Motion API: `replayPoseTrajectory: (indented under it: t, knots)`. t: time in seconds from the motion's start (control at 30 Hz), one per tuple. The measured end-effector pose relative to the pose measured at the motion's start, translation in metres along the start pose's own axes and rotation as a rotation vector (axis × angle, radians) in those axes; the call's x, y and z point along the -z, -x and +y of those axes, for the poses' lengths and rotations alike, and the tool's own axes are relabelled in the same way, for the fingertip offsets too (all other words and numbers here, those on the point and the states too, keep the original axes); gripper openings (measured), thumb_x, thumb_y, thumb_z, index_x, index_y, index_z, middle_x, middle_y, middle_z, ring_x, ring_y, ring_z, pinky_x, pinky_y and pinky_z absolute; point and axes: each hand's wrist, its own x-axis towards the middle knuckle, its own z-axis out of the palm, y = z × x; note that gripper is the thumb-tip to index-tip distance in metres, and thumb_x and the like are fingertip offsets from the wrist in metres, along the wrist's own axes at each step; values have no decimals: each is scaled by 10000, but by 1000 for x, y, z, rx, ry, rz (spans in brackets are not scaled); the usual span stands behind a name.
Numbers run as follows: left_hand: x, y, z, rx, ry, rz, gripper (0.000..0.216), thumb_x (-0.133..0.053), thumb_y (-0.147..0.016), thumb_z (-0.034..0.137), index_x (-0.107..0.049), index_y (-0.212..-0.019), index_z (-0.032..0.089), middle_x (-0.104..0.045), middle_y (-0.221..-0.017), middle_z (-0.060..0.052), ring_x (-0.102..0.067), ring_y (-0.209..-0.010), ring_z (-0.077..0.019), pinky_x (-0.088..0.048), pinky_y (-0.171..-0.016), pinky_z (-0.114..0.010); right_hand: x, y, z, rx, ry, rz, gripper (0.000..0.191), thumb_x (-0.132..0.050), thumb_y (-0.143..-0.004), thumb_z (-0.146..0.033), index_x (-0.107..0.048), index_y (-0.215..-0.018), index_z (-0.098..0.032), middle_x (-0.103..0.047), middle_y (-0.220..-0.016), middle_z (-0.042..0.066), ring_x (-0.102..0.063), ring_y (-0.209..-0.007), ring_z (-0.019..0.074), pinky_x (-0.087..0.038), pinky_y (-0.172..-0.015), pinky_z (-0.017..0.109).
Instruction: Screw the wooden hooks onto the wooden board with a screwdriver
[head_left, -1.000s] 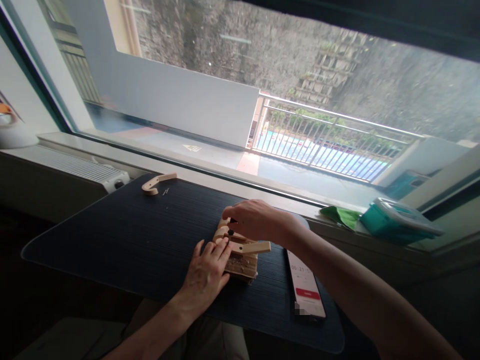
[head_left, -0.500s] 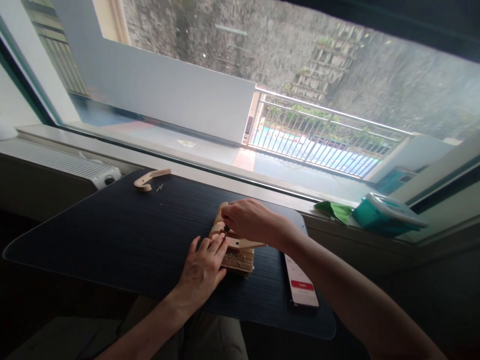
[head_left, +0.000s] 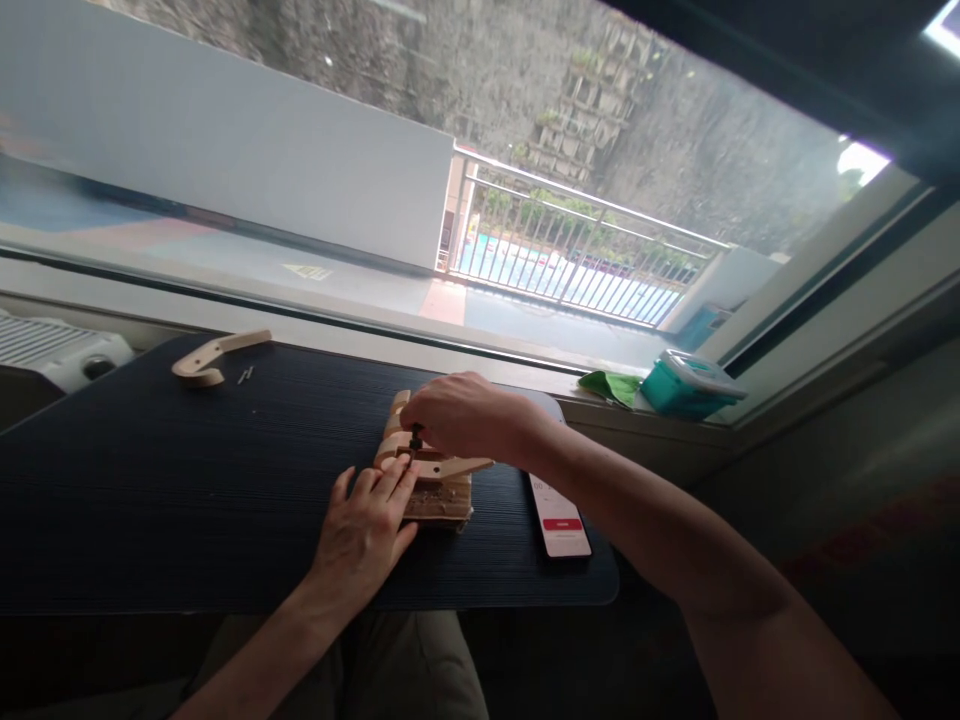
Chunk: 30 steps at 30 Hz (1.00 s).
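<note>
A small wooden assembly (head_left: 435, 485) of pale curved pieces on a block sits on the dark table (head_left: 150, 500). My left hand (head_left: 364, 530) lies flat beside it, fingers stretched out, fingertips pressing its left edge. My right hand (head_left: 457, 415) hovers over the top of the assembly and pinches a small black screw (head_left: 415, 435) against the upper wooden piece. A loose curved wooden hook (head_left: 214, 355) lies far left on the table, with a tiny screw (head_left: 244, 375) next to it.
A phone (head_left: 559, 515) with a lit screen lies on the table right of the assembly. A teal lidded box (head_left: 690, 385) and a green cloth (head_left: 611, 385) rest on the windowsill. A white radiator (head_left: 52, 350) stands at the left.
The view has swung right and down, so everything has shifted left in frame. Both hands have stayed at the wooden assembly; my right hand's pinch now shows the black screw more plainly.
</note>
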Motion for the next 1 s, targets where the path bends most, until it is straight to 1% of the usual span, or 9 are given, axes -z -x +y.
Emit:
replayPoseTrajectory:
  t: [0.17,0.4,0.57,0.67,0.77,0.87,1.0]
  knots:
    - [2,0,1,6,15,-9,543,-608,-754,170,-516,-1290,160,-549,-1335,-89,-533,-1078,-281,-351,-991,-486,-4,-4,1,52,10,19,183,-488,-854,-147,-669,-874,-137,-687,-892,97,-609,-814,176,-379,-652,266]
    - [4,0,1,20,40,-1,551,-617,-746,161,-518,-1287,178,-552,-1331,-89,-537,-1086,-280,-356,-996,-491,-9,-8,3,25,5,35,184,-488,-880,-180,-661,-879,-116,-685,-899,108,-619,-820,178,-383,-662,260]
    - [4,0,1,28,47,-14,551,-613,-749,166,-515,-1291,168,-540,-1344,-91,-527,-1105,-278,-341,-1009,-494,-9,-11,2,-16,12,21,245,-440,-903,-203,-665,-873,-109,-695,-866,117,-638,-790,185,-375,-622,258]
    - [5,0,2,35,48,-25,537,-610,-755,171,-521,-1285,169,-542,-1343,-86,-526,-1104,-275,-334,-1013,-493,-5,-11,0,-43,16,15,249,-430,-899,-198,-660,-907,-105,-698,-880,123,-644,-802,198,-377,-611,265]
    - [6,0,3,41,44,-22,540,-620,-745,165,-529,-1277,183,-557,-1327,-83,-534,-1094,-272,-339,-1009,-487,1,-10,-2,-55,-21,-21,229,-470,-879,-210,-654,-994,-138,-699,-942,108,-640,-845,201,-383,-614,260]
    - [6,0,3,43,44,-12,544,-620,-740,157,-530,-1275,194,-563,-1320,-83,-538,-1089,-271,-346,-1003,-485,4,-9,-1,-14,-55,-59,248,-518,-841,-179,-649,-1052,-187,-696,-975,78,-629,-878,190,-376,-615,248]
    - [4,0,3,40,48,-9,553,-621,-740,161,-521,-1283,182,-557,-1326,-87,-533,-1095,-275,-339,-1010,-490,0,-10,0,57,-50,-20,243,-494,-854,-145,-649,-1041,-155,-696,-934,87,-626,-853,180,-371,-626,256]
